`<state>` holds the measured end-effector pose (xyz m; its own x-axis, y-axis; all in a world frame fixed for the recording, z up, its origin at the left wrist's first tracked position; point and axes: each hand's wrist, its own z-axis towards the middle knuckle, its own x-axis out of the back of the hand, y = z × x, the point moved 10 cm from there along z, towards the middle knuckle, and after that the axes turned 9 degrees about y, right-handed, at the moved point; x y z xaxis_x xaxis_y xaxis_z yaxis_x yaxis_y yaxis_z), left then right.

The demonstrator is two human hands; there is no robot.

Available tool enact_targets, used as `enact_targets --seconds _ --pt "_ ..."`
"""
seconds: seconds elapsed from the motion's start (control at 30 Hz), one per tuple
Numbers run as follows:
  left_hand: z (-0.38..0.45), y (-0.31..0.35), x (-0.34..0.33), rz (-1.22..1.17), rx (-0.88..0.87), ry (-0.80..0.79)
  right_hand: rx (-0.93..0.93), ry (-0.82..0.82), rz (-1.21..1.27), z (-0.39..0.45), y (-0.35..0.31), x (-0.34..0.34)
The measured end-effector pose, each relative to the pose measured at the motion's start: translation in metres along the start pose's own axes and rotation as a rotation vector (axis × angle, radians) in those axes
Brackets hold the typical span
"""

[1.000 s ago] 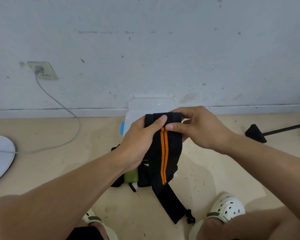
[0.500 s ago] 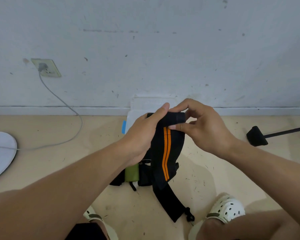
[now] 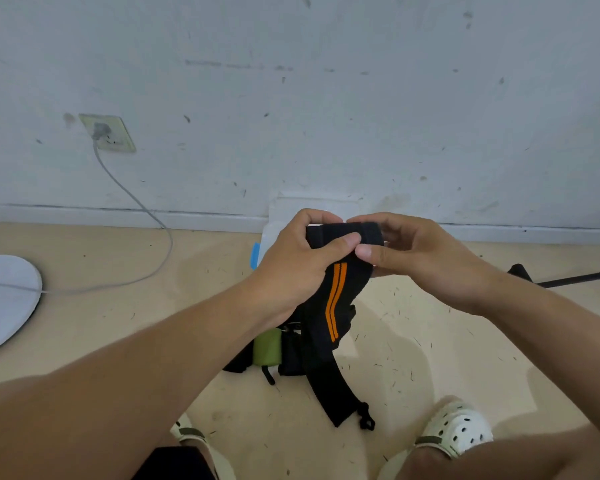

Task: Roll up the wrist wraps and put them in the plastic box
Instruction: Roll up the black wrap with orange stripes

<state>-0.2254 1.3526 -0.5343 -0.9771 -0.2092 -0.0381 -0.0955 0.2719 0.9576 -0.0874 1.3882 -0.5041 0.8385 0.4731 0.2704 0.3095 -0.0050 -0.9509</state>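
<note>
2 hands pinch rolled top: left hand (image 3: 293, 268), right hand (image 3: 420, 261) | wrist wrap (image 3: 336, 306) (black woven, 2 orange stripes) | tail possibly touching floor

Plastic box (image 3: 274, 209) against the wall: mostly hidden behind both hands, only its pale top and left edge show. Contents cannot be told. Rolled end of the wrist wrap (image 3: 340, 303) covered by the left hand (image 3: 291, 268) and right hand (image 3: 420, 261); how tight the roll is, not visible. Black and green pile (image 3: 267, 351) on the floor partly behind the left forearm. White disc (image 3: 4, 299) cut by the left edge. Black rod (image 3: 568, 280) runs off the right.
</note>
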Motion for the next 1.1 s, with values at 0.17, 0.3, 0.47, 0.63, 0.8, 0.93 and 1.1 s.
enact_targets --seconds 0.17,0.3,0.47,0.63,0.8,0.93,1.1 --pt "-0.003 -0.006 0.0 -0.032 0.023 -0.015 -0.025 0.061 -0.025 0.0 0.008 0.0" --pt "-0.005 -0.008 0.001 -0.178 0.065 0.033 0.031 0.201 -0.127 -0.007 0.009 -0.005" --pt "-0.005 -0.011 0.003 -0.057 0.045 0.045 0.091 0.156 -0.355 -0.015 0.002 -0.016" --pt "-0.005 -0.003 -0.001 0.001 0.025 -0.008 0.001 0.171 -0.119 -0.013 0.01 -0.002" --pt "-0.003 -0.002 -0.007 0.04 0.021 -0.007 0.082 0.214 -0.066 -0.011 -0.008 0.014" --pt "-0.012 -0.009 -0.026 0.064 0.109 -0.165 0.207 0.229 -0.126 -0.014 -0.022 0.017" --pt "-0.012 -0.013 -0.026 -0.054 0.177 -0.19 0.219 0.245 -0.129 -0.017 -0.017 0.019"
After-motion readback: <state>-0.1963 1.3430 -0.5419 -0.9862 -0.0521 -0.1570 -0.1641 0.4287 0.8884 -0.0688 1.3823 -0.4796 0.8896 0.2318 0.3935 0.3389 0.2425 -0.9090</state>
